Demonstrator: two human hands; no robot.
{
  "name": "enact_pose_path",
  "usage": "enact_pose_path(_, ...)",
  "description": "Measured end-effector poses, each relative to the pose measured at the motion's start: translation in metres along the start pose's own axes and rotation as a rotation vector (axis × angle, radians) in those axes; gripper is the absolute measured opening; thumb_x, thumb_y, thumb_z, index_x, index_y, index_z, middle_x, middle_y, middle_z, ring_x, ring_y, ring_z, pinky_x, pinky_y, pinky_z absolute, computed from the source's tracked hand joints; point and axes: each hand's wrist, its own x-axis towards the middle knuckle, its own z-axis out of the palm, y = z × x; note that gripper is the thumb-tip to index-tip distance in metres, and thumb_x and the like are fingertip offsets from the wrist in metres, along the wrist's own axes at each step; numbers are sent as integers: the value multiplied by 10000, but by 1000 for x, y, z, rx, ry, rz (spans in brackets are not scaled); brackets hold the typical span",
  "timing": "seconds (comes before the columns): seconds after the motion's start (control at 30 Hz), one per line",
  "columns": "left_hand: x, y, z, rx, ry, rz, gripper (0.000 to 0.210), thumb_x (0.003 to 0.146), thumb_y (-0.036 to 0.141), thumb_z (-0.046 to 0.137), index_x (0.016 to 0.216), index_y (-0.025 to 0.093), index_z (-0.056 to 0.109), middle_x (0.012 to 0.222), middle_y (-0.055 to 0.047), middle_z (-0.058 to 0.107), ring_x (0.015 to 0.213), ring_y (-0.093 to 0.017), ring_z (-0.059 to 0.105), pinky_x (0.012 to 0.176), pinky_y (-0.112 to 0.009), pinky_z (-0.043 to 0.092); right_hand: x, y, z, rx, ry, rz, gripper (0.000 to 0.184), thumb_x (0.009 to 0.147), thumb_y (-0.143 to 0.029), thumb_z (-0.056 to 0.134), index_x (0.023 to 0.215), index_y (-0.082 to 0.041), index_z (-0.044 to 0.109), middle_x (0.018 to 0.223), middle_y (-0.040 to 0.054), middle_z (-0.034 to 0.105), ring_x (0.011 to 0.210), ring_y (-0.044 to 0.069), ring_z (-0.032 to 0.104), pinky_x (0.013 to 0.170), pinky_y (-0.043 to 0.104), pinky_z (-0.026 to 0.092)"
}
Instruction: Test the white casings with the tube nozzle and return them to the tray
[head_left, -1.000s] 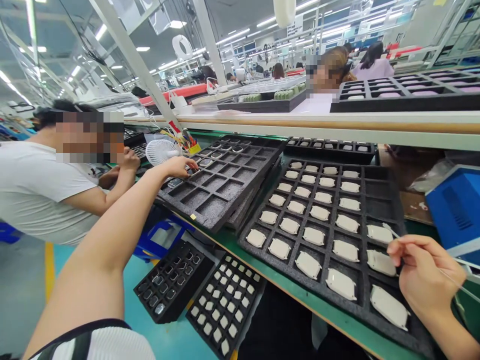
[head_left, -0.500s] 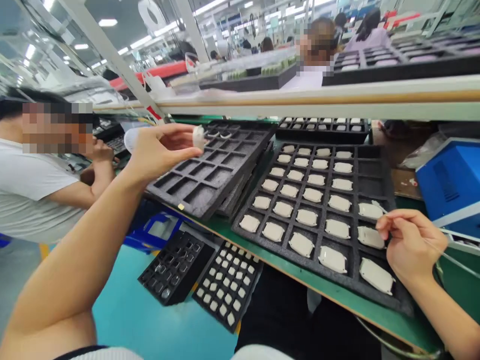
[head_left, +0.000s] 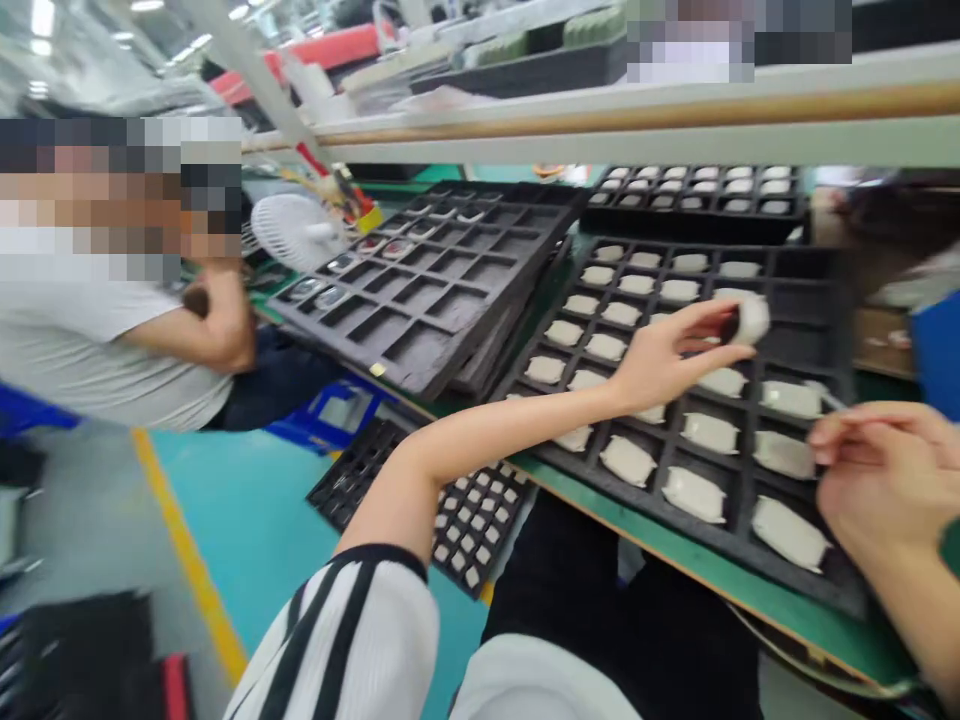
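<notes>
My left hand [head_left: 667,355] is closed in a pinch on a small white part with a rounded, cup-like shape [head_left: 753,318]. It hangs over the black compartment tray [head_left: 806,300], whose cells hold flat white parts [head_left: 696,494] with small tabs at the corners. My right hand [head_left: 889,480] rests at the tray's right edge, fingers closed round a slim pale stick-like tool [head_left: 831,399]. The tool's tip points at the white part [head_left: 792,398] in the right-hand column. Most of the tool is hidden by the fingers.
Left of the tray lies a stack of black trays [head_left: 420,365], a few shiny pieces in its top cells. A white fan [head_left: 296,232] and a seated person [head_left: 112,320] are further left. A shelf rail [head_left: 562,130] crosses above. More trays [head_left: 480,530] stand below the bench.
My left hand has moved right, from above the left tray stack to over the tray of white parts, still holding the white part. My right hand stays by the tray. The view has shifted.
</notes>
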Motion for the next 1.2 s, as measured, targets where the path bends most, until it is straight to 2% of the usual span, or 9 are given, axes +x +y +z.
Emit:
enact_pose_path(0.07,10,-23,-5,-90,-37,70,466,742,107,658,1203,84,593,1209,-188,616,1081,-237,610,923,-340,495,-1,0,-2,118,-133,-32,86,573,-121,551,527,-165,609,415,23,535,340,126,447,342,253,270)
enact_pose_path(0.2,10,-46,-11,-158,-222,52,482,789,252,642,1243,124,547,1256,-157,596,1143,-249,573,1026,-412,411,-2,7,-6,166,-266,-35,111,652,-135,535,572,-161,609,435,-2,556,357,104,452,354,217,291)
enact_pose_path(0.4,7,-39,-11,-204,-388,-54,502,825,288,609,1301,172,500,1305,-114,569,1192,-234,539,1073,-410,351,-3,12,-7,106,-368,4,132,744,-146,511,644,-163,595,488,-12,591,374,84,434,383,206,324)
enact_pose_path(0.7,7,-36,-9,-169,-456,-50,519,822,307,618,1317,212,497,1343,-90,538,1215,-236,514,1071,-396,358,-2,11,-4,75,-447,62,109,795,-175,516,715,-172,590,550,-17,631,363,75,439,373,205,335)
enact_pose_path(0.8,7,-36,-9,-251,-440,-127,499,840,337,588,1319,230,496,1232,-86,615,1047,-217,624,943,-367,482,-1,11,-4,91,-442,69,110,792,-164,517,713,-170,593,552,-16,634,364,74,444,371,202,333)
enact_pose_path(0.87,7,-37,-10,-298,-383,-191,456,849,358,559,1281,215,535,1068,-81,672,819,-178,671,735,-314,556,-1,11,-4,96,-432,67,114,789,-155,515,709,-169,595,548,-15,634,363,74,444,371,202,332)
enact_pose_path(1.0,6,-36,-12,-162,-238,-236,348,806,312,600,1126,185,651,586,14,584,423,-70,455,409,-200,411,-1,11,-4,85,-414,80,120,779,-161,509,696,-167,595,532,-13,626,361,77,441,373,207,336)
enact_pose_path(1.1,5,-31,-13,41,-178,-142,237,732,226,643,952,171,714,681,-6,617,407,-42,381,378,-195,323,-2,10,-4,74,-410,86,119,771,-162,508,688,-166,593,528,-13,623,358,77,437,374,207,335)
enact_pose_path(1.2,4,-25,-12,277,-129,95,147,698,153,625,809,163,722,863,-44,653,480,-52,428,426,-207,350,-2,10,-3,70,-412,87,117,771,-167,512,683,-166,590,521,-13,619,359,76,434,374,205,330)
